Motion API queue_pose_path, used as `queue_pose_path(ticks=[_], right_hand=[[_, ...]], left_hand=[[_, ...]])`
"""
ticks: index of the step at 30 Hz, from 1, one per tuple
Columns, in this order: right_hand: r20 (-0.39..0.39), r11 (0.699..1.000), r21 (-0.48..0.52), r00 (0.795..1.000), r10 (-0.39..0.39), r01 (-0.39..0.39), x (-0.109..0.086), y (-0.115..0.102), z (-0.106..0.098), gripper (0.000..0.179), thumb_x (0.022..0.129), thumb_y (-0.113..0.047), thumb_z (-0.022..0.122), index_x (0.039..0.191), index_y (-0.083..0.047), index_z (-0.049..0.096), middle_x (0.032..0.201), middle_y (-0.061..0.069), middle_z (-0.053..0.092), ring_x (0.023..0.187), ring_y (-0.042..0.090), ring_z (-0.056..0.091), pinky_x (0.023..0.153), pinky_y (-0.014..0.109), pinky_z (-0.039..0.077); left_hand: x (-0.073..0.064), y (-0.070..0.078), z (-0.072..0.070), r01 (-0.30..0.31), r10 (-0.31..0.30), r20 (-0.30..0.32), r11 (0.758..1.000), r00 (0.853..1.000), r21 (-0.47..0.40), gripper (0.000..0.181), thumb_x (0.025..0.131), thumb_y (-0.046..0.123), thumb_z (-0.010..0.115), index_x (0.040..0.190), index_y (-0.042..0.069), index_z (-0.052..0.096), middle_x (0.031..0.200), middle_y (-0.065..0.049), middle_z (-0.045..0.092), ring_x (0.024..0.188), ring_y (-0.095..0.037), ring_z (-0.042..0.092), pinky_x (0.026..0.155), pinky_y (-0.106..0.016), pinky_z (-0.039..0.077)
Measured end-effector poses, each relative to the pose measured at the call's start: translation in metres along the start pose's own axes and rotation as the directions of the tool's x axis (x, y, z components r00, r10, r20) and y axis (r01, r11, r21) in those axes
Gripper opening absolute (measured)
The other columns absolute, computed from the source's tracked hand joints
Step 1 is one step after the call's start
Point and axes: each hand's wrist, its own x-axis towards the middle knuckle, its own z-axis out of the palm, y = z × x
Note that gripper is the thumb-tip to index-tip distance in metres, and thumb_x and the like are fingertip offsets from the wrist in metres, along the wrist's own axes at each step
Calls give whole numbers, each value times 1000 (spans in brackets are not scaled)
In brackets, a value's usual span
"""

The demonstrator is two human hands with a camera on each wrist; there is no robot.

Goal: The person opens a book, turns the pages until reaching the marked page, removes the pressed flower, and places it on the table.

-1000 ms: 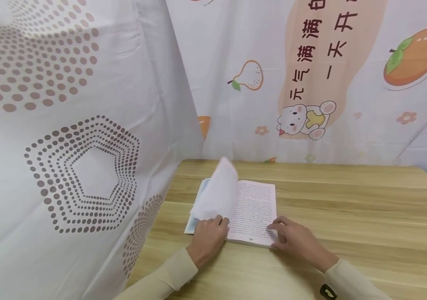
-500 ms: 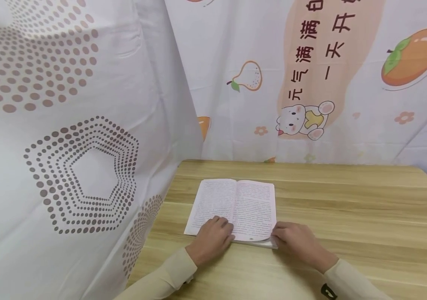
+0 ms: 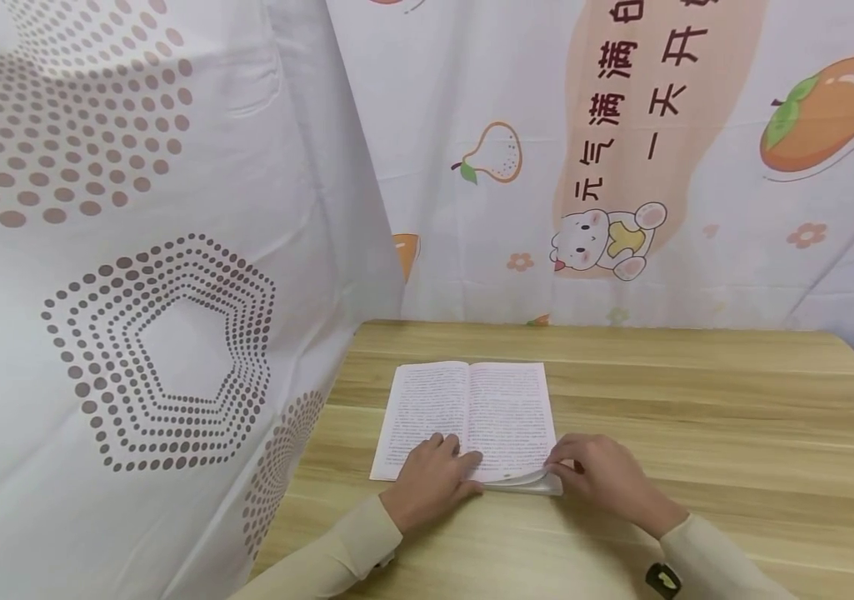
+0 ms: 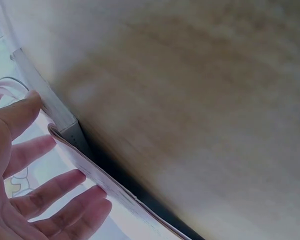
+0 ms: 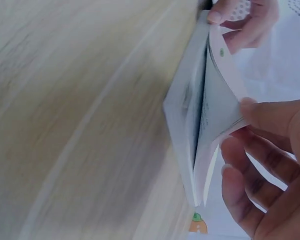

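An open book with printed pages lies on the wooden table. Across the lower part of its left page, near the spine, rests my left hand. In the left wrist view the left fingers are spread and fairly straight on the page, and the thumb touches the book's bottom edge. My right hand pinches the lower right corner of the right side between thumb and forefinger. The right wrist view shows the pinched page lifted and bent away from the thicker stack beneath.
The wooden table extends widely to the right of the book. A white patterned curtain hangs close along the left side. Behind the table's far edge hangs a printed cloth with fruit and a cartoon bear.
A page that stood raised on the left has come down flat. My left hand has shifted slightly right. The right hand has gone from touching the right page to pinching and lifting its corner.
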Motion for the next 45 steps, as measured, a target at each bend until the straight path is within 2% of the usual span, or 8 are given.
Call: queue_pose_path(ticks=[6,14,17,21,27,35,41,45], right_hand=[[-85,1000,23,996,-5,7,4,-5,-2,7,88,-14,81,87,-20,77,87,-15,68,61,-8,44,53,19,40],[-211,997,41,974,79,-72,7,-7,-1,34,81,-8,86,113,-11,74,104,4,72,60,-7,46,50,20,40],[-156,990,61,978,138,-130,6,-6,-1,39,82,-10,86,118,-9,72,108,5,70,60,-5,46,51,21,40],[-2,983,76,986,167,-166,1,-2,1,34,84,-15,85,115,-9,74,117,7,69,62,-5,47,55,22,43],[128,994,24,986,103,-107,-5,2,6,34,79,-19,88,109,-9,75,120,9,67,69,-1,51,63,26,47],[115,997,-81,993,2,7,-7,1,8,13,80,-11,85,91,-13,79,103,0,71,82,12,66,67,31,55],[72,989,-125,995,-74,83,-5,-2,7,14,81,-2,81,85,-15,79,89,-7,72,78,8,68,64,29,56],[43,989,-124,996,-77,82,-5,-1,6,16,80,-2,81,85,-17,79,89,-7,72,75,7,66,60,26,53]], left_hand=[[2,-1,1,-4,4,-9,1000,1000,4,34,96,54,64,111,26,77,91,-1,65,75,-15,54,60,-25,46],[1,-5,-1,39,-42,-65,999,997,-33,20,96,36,71,88,18,72,80,3,62,70,-13,53,60,-26,44],[0,-5,-1,62,-65,-102,997,993,-36,21,93,31,74,84,16,63,75,5,57,66,-11,49,58,-25,41],[-1,-5,-1,51,-53,-148,999,987,-15,24,92,25,76,86,15,55,75,5,53,65,-10,48,56,-23,39],[0,-3,-2,-2,9,-173,999,985,41,12,89,18,79,92,12,69,85,1,59,76,-13,49,62,-23,43],[2,-5,1,-48,55,-184,998,981,40,10,88,9,72,94,16,76,104,0,67,100,-20,57,73,-28,46],[-2,-4,3,-26,20,-103,998,994,-51,8,95,13,67,90,17,73,100,1,69,98,-17,60,72,-29,49],[-3,-2,2,-15,10,-61,996,998,-88,13,100,29,67,101,18,73,104,0,69,98,-18,59,73,-29,50]])
